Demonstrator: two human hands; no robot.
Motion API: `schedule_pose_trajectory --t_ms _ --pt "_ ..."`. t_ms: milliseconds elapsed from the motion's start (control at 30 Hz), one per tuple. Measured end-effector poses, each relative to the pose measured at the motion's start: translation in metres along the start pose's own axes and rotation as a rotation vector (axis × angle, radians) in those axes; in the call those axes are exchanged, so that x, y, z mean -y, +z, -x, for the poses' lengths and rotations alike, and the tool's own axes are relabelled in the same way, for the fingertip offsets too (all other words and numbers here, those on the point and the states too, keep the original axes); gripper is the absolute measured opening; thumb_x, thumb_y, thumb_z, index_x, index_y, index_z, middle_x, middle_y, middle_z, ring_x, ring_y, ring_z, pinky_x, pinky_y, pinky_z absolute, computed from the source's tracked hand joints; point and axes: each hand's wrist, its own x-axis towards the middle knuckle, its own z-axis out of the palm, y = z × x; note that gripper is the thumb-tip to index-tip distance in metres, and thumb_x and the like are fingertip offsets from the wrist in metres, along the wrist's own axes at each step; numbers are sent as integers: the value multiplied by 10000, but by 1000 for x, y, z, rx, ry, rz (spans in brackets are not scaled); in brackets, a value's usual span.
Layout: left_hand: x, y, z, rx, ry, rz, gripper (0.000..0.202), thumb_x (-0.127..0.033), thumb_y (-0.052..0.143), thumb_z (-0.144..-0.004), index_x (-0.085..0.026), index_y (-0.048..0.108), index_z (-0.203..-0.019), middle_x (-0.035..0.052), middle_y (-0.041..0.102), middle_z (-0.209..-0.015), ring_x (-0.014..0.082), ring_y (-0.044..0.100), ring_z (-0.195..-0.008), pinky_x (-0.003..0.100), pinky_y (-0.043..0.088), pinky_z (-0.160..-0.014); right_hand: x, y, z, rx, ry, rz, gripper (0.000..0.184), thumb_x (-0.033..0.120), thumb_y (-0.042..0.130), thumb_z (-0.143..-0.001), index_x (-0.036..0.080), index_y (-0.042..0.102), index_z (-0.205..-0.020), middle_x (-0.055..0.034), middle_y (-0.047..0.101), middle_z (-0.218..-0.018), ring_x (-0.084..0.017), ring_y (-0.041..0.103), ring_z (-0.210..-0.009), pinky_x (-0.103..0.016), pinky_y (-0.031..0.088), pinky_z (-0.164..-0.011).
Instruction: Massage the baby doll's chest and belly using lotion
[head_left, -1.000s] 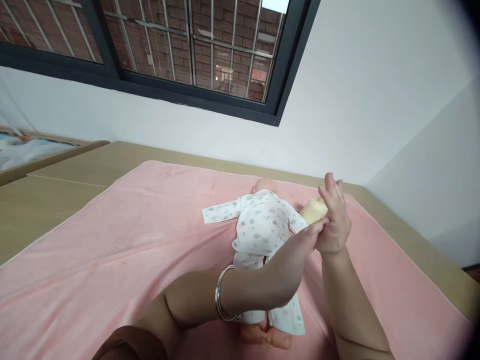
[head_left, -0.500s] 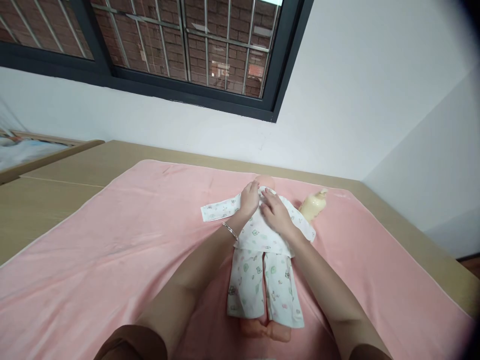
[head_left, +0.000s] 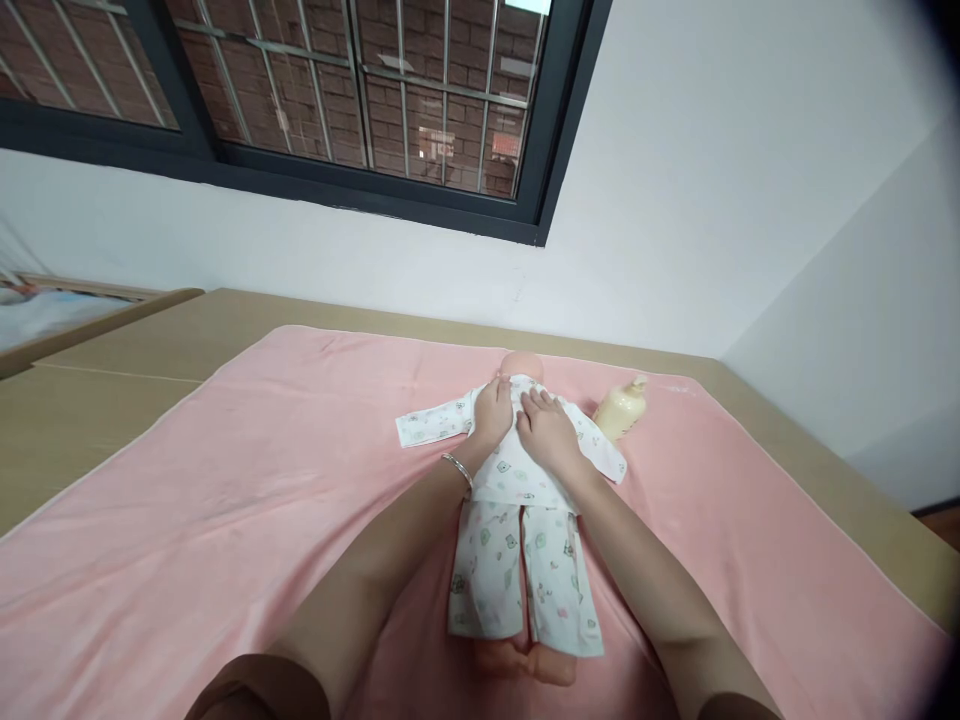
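Note:
A baby doll (head_left: 521, 365) lies on a pink blanket (head_left: 330, 430), its head toward the wall and its bare feet toward me. It wears a white printed top (head_left: 517, 475) and matching trousers (head_left: 487, 570). My left hand (head_left: 493, 412) rests on the upper left of the top, fingers extended, a silver bangle at the wrist. Beside it, my right hand (head_left: 549, 430) lies flat on the upper chest with fingers outstretched. Neither hand grips anything. The doll's face is not visible.
A cream pump bottle (head_left: 622, 408) lies tilted by the doll's right-hand sleeve. The blanket covers a wooden surface (head_left: 142, 340) that meets a white wall (head_left: 637, 200). Above is a dark-framed window (head_left: 337, 200) with metal bars.
My hands have moved slightly down from the doll's neck onto the upper chest, and more of its head shows. The view has shifted a little.

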Motion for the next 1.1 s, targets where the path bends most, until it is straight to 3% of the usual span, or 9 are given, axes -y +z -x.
schedule_pose_trajectory --t_ms 100,167,300,400,500,667,767,967,1100 --pt "3 1 0 -1 15 8 402 -397 327 -987 -192 672 -958 82 729 -1028 215 665 -1013 346 481 -949 -8 1 -5 39 -173 -115 465 226 379 -955 241 512 -1400 -55 422 -1524 -246 284 -1464 -505 173 -1205" --pt "4 2 1 13 35 7 407 -397 322 -991 -192 673 -975 83 726 -1051 212 662 -1032 345 479 -962 -21 2 -10 46 -171 -194 444 277 383 -971 261 516 -1395 -42 389 -1542 -236 248 -1479 -520 162 -1205" --pt "5 2 1 23 49 -9 436 -410 296 -1004 -184 669 -1022 91 721 -1078 211 655 -1062 353 475 -981 -31 8 -15 6 -25 -232 498 371 358 -992 162 469 -1431 -115 342 -1559 -245 255 -1476 -482 197 -1203" --pt "5 2 0 8 35 -21 428 -396 303 -1003 -176 669 -1025 97 720 -1086 219 654 -1066 369 473 -987 -16 10 -9 -27 105 -116 535 329 347 -988 69 418 -1450 -196 329 -1550 -286 272 -1466 -484 232 -1188" --pt "6 2 0 9 33 -19 403 -378 318 -998 -181 669 -1018 95 723 -1076 220 658 -1057 370 477 -980 2 7 -3 -16 93 -14 538 286 364 -972 29 412 -1442 -222 326 -1545 -325 247 -1469 -506 222 -1186" --pt "7 2 0 16 77 -22 398 -361 317 -996 -195 675 -951 84 727 -1048 212 668 -1024 348 496 -946 -4 0 -6 55 -118 -84 495 259 371 -967 177 446 -1449 -86 355 -1558 -285 209 -1487 -530 153 -1205" --pt "6 2 1 19 103 -37 398 -347 311 -998 -191 676 -959 89 725 -1056 216 666 -1025 357 495 -948 -20 2 -11 65 -131 -178 464 327 313 -1006 253 452 -1443 -30 333 -1570 -256 189 -1495 -552 131 -1202" --pt "7 -1 3 49 173 -122 429 -340 280 -1003 -164 671 -1021 122 707 -1103 234 643 -1067 398 480 -981 -29 11 -14 -54 84 -104 518 344 199 -1033 122 466 -1417 -126 408 -1526 -220 319 -1447 -420 226 -1190" --pt "11 -6 5 129 273 -217 379 -309 321 -991 -170 661 -1083 110 682 -1186 227 591 -1171 415 408 -1083 -21 6 -12 -95 140 -31 486 293 215 -1017 70 553 -1284 -211 541 -1386 -270 440 -1354 -434 271 -1145"
